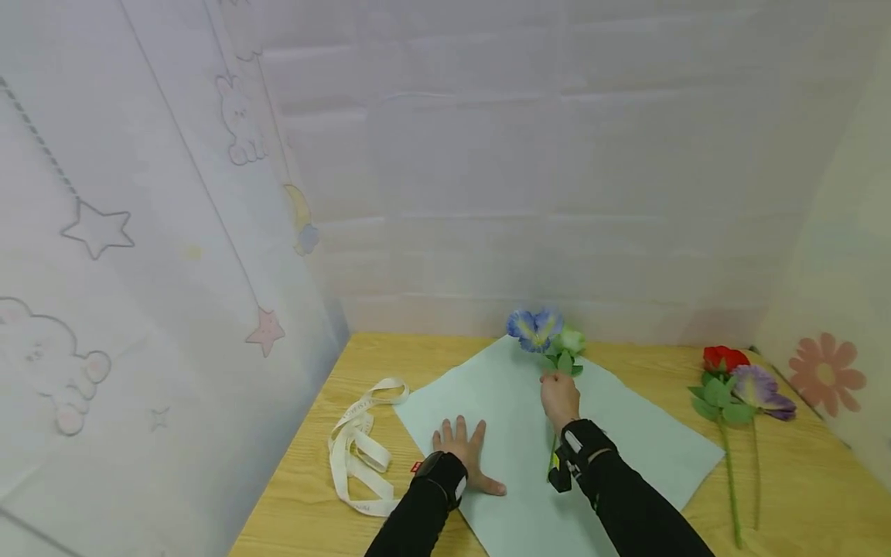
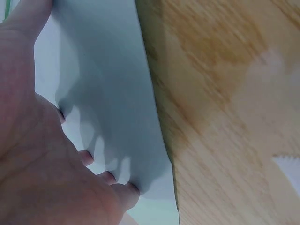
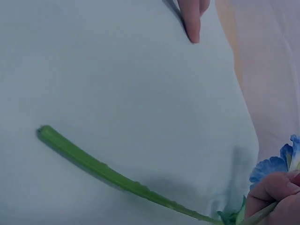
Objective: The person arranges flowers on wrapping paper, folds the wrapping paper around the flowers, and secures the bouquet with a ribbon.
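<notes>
My left hand (image 1: 462, 452) rests flat on a large pale green sheet of paper (image 1: 501, 418), fingers spread. The left wrist view shows that palm and fingertips by the paper's edge. Higher up, my right hand (image 1: 559, 398) grips a flower stem (image 1: 553, 456) just below its leaves. In the right wrist view the thick green stem (image 3: 108, 173) runs across the paper towards the hand's thumb and fingers. A blue iris-like flower (image 1: 534, 329) and a pale green-white bloom (image 1: 571, 340) stand out beyond the hand, at the paper's far corner. Which stem belongs to which bloom is hidden.
A cream printed ribbon (image 1: 362, 464) lies in loose folds left of the paper. To the right, a red flower (image 1: 724, 358) and a purple flower (image 1: 762, 391) lie on the wooden table (image 1: 821, 495). Fabric-covered walls stand behind and at both sides.
</notes>
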Demonstrator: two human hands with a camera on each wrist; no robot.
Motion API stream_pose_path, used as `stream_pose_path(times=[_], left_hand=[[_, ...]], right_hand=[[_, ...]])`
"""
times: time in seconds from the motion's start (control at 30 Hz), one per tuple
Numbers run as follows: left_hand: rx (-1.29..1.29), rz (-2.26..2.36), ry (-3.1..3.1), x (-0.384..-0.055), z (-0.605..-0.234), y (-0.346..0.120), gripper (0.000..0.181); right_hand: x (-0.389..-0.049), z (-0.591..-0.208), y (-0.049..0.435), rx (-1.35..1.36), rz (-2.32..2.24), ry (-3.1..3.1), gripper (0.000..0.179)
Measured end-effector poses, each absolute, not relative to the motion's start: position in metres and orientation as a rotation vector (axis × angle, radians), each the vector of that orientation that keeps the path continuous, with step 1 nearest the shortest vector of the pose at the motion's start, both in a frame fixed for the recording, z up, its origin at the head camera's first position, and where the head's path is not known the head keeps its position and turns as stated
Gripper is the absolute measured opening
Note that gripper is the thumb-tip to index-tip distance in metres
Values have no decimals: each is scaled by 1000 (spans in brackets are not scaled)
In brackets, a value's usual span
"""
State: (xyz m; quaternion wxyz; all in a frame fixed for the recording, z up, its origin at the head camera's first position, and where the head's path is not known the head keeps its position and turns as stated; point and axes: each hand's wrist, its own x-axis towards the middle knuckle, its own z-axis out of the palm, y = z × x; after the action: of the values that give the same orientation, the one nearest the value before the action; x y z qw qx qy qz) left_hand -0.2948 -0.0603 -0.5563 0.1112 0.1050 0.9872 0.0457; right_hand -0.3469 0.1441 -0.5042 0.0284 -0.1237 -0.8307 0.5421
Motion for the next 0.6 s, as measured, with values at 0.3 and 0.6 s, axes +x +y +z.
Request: stream_pose_path(times=[0.3, 0.6], left_hand=[[300, 132, 2900, -295, -560, -59, 120], [310, 162, 2890, -299, -558, -63, 121]], right_hand=[[-345, -520, 139, -330, 1499, -2731, 36], [-350, -526, 139, -188, 1190, -2857, 41]])
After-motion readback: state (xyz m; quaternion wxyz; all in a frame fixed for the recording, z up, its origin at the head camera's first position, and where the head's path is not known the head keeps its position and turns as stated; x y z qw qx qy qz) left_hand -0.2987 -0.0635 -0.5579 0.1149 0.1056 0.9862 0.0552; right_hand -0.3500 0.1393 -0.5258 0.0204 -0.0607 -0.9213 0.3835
